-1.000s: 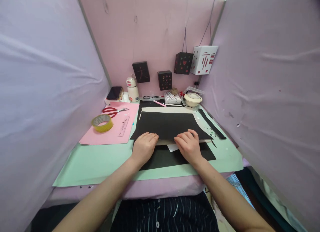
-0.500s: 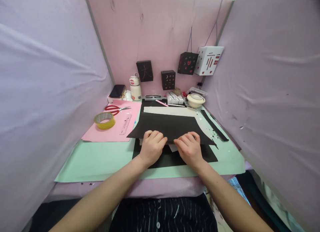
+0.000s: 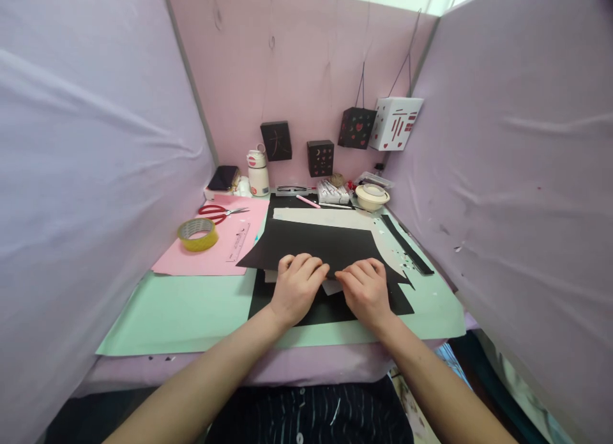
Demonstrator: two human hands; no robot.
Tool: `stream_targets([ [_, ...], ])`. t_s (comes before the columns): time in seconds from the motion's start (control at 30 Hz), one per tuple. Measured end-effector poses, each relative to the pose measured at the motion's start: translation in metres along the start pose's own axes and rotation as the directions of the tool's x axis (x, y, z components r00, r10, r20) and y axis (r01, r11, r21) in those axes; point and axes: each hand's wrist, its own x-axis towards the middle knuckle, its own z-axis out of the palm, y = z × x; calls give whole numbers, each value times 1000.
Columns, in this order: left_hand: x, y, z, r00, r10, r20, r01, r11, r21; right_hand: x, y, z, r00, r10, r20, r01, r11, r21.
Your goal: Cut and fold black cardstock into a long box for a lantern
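Observation:
Both hands pinch the near edge of a sheet of black paper (image 3: 316, 243), which is raised and bowed above the table. My left hand (image 3: 299, 287) is closed on that edge left of its middle. A short way to the right, my right hand (image 3: 366, 289) grips the same edge, fingers curled over it and thumb tucked out of sight. Another black sheet (image 3: 328, 315) lies flat beneath. Between the two sheets a white piece of paper (image 3: 332, 287) shows in part. Beyond the raised sheet lies a cream strip of paper (image 3: 320, 217).
On pink paper (image 3: 184, 265) at the left lie a yellow tape roll (image 3: 198, 244), red-handled scissors (image 3: 215, 215) and a ruler (image 3: 238, 242). A bottle (image 3: 258, 179) and a cream bowl (image 3: 371, 200) stand at the back. A black strip (image 3: 407, 244) lies right. Paper lanterns (image 3: 357, 128) hang behind.
The camera view has tilted up slightly. My left hand has slid a little to the right along the paper's edge, closer to my right hand. Both still hold the black sheet.

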Motion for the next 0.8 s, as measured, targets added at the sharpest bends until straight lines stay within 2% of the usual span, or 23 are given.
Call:
stream_targets([
  [0.13, 2, 1, 2, 1000, 30, 9, -30, 999, -31, 2, -2, -3, 1000, 18, 14, -18, 1000, -1],
  [0.33, 1, 4, 0, 1000, -5, 19, 6, 999, -32, -1, 0, -9, 1000, 25, 19, -24, 999, -31],
  [0.53, 5, 7, 1, 998, 44, 39, -41, 996, -78, 0, -2, -12, 998, 21, 60, -19, 999, -32],
  [0.67, 4, 6, 0, 999, 32, 31, -30, 996, -79, -4, 2, -18, 999, 13, 38, -11, 999, -44],
  [0.8, 9, 15, -1, 993, 59, 98, -54, 997, -53, -5, 3, -20, 999, 6, 40, -4, 998, -70],
])
